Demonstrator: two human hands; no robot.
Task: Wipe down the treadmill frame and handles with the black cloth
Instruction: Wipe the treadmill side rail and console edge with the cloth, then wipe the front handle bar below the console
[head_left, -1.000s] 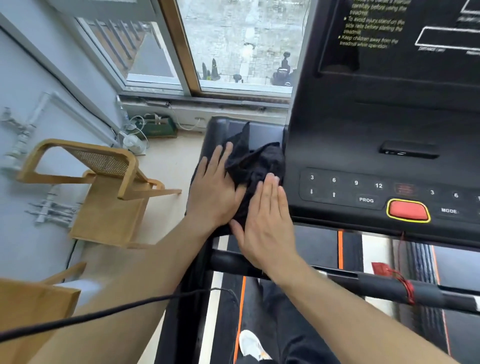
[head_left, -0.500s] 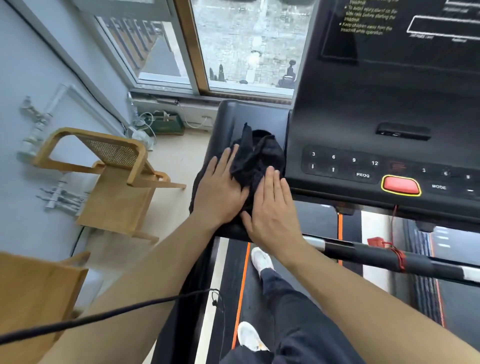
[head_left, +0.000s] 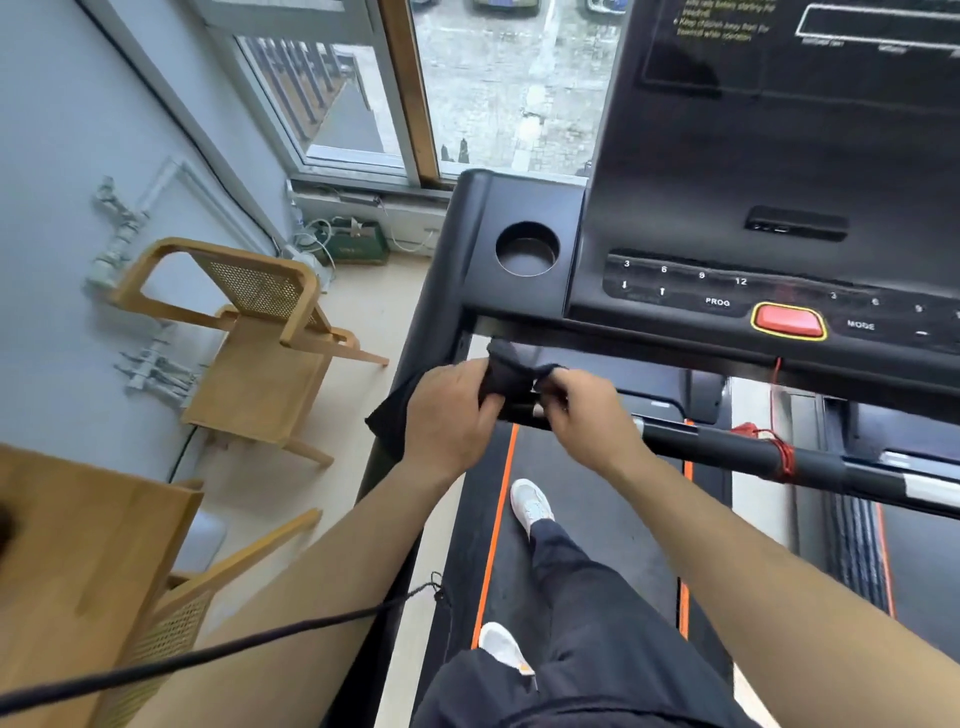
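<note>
The black cloth (head_left: 506, 371) is bunched between both my hands just below the treadmill console's left corner. My left hand (head_left: 449, 410) grips its left part, and a flap hangs down past my wrist over the black side frame (head_left: 415, 343). My right hand (head_left: 584, 410) pinches the cloth's right end at the left end of the black handlebar (head_left: 727, 449). The round cup holder (head_left: 527, 249) on the console's left tray is uncovered.
The console (head_left: 779, 208) with its red stop button (head_left: 787, 319) fills the upper right. A red safety cord (head_left: 774, 441) is wound on the handlebar. Wooden chairs (head_left: 254, 338) stand on the left by the wall. My legs and white shoes (head_left: 530, 504) are on the belt.
Both hands pulled the cloth off the cup-holder tray and down toward me, to the left end of the handlebar. They went from flat palms to gripping the cloth. The cup holder is now exposed.
</note>
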